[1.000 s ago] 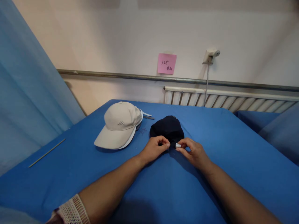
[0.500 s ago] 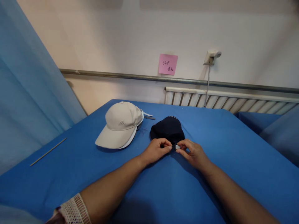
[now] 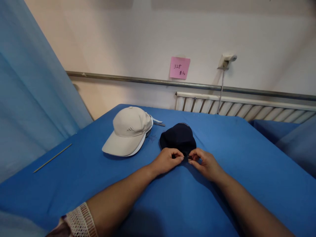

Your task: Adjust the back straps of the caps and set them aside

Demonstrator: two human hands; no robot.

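Note:
A dark navy cap (image 3: 178, 136) lies on the blue-covered table, its back strap (image 3: 186, 158) toward me. My left hand (image 3: 170, 159) pinches the strap's left part between thumb and finger. From the other side, my right hand (image 3: 202, 162) pinches the strap's right end, where a small shiny buckle seems to sit at the fingertips. The fingers hide most of the buckle. To the left, a beige cap (image 3: 130, 123) rests on top of other caps, with a white brim edge showing beneath it.
A thin stick (image 3: 52, 158) lies at the left of the blue cloth (image 3: 148, 197). Straps stick out behind the stacked caps. Beyond the table are a white radiator (image 3: 207, 103), a metal rail (image 3: 138, 80) and a pink note (image 3: 179, 67). A blue curtain (image 3: 32, 82) hangs at left.
The light, shiny piece at my right fingertips has turned and now looks darker and smaller. Both hands stay at the strap. The whole view has shifted slightly.

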